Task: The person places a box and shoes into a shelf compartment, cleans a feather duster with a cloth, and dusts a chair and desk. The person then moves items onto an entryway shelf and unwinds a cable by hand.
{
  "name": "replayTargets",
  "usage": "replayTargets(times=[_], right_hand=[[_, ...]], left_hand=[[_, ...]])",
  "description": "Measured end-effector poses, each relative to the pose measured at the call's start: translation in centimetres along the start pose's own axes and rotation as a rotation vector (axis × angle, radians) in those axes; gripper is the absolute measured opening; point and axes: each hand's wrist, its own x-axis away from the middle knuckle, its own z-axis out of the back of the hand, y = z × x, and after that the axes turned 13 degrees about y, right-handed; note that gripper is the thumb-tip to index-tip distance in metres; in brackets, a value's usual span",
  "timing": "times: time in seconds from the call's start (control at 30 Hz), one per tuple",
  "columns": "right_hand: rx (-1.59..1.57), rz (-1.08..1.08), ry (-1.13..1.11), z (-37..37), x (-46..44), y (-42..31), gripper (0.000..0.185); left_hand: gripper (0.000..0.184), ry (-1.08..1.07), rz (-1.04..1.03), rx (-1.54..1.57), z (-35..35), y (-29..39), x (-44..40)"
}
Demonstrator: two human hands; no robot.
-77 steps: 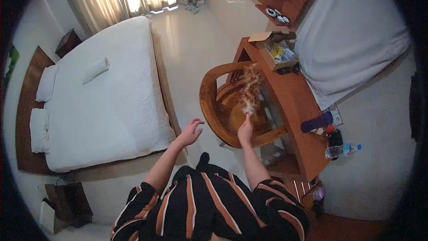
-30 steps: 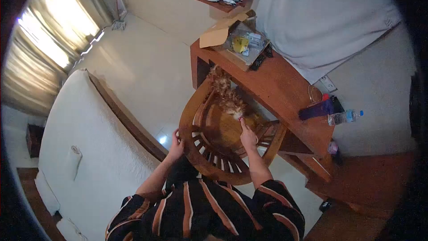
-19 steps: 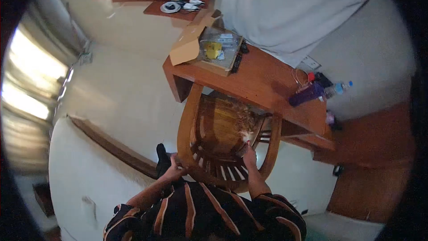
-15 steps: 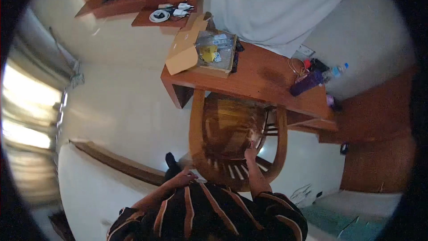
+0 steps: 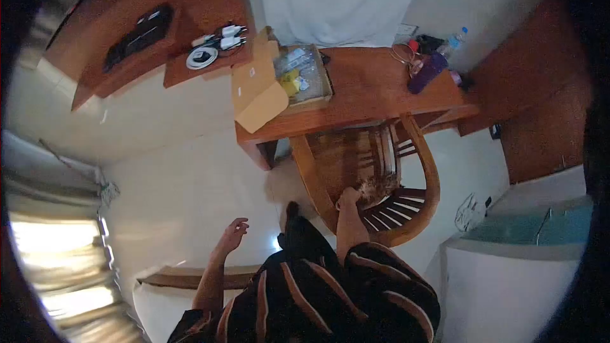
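My right hand (image 5: 348,198) is closed over the seat of a wooden chair (image 5: 431,181) with a curved, slatted back. A fuzzy brown duster (image 5: 376,189) sticks out from its fingers and rests on or just above the seat; the handle is hidden in my grip. Off to the left, my left hand (image 5: 235,234) hovers over the pale floor, fingers partly spread and holding nothing that I can see. The chair stands against the front of a reddish wooden desk (image 5: 362,82).
On the desk are an opened cardboard box (image 5: 260,98) with packaging inside, a purple bottle (image 5: 427,75) and a clear water bottle (image 5: 456,41). White chargers and cable (image 5: 202,57) lie on a shelf. A bed edge (image 5: 190,277) is at lower left, a white cabinet (image 5: 508,279) at right.
My left hand has moved away from my waist, out to the left. My right hand has shifted over the chair seat with the duster. The view has turned, and the chair appears further right.
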Motion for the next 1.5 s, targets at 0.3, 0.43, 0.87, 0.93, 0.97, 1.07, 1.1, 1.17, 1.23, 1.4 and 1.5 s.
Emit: replayTargets(times=[0.3, 0.43, 0.87, 0.93, 0.97, 1.07, 1.1, 1.17, 1.23, 1.4, 1.5], right_hand=[[-0.369, -0.228, 0.013, -3.8, -4.0, -3.0, 0.031], [-0.51, -0.321, 0.047, -4.6, -7.2, -5.1, 0.033], [-1.192, -0.251, 0.081, 2.5, -18.9, -17.4, 0.041], [-1.284, -0.228, 0.07, 3.6, -18.1, -18.1, 0.043], [-1.318, -0.227, 0.073, 4.1, -17.6, -18.3, 0.043], [-1.385, -0.291, 0.096, 4.4, -15.2, -15.9, 0.046], [-1.373, -0.352, 0.116, 4.1, -14.0, -14.0, 0.047], [-1.246, -0.481, 0.172, 2.3, -11.0, -9.6, 0.048], [-0.853, -0.554, 0.282, -1.2, -7.8, -5.2, 0.044], [-0.48, -0.619, 0.086, 1.0, -1.3, -2.2, 0.042], [-0.442, -0.558, 0.005, 6.4, 0.7, -4.8, 0.043]], left_hand=[[0.035, -0.236, 0.163, -0.092, 5.5, -5.3, -8.8], [0.03, -0.352, 0.15, -0.215, 8.1, -12.6, -12.1], [0.03, -0.525, 0.242, -0.296, 12.5, -10.0, -26.3], [0.03, -0.572, 0.243, -0.33, 13.1, -9.5, -29.5], [0.029, -0.609, 0.267, -0.356, 13.5, -9.4, -30.2], [0.03, -0.654, 0.187, -0.402, 13.9, -7.4, -32.6], [0.03, -0.666, 0.173, -0.408, 13.9, -6.2, -33.1], [0.03, -0.666, 0.11, -0.357, 14.3, -5.2, -33.9], [0.029, -0.677, 0.147, -0.282, 14.6, -7.8, -35.5], [0.027, -0.771, 0.15, -0.165, 15.4, -10.6, -38.8], [0.027, -0.79, 0.211, -0.166, 14.7, -10.0, -40.2]])
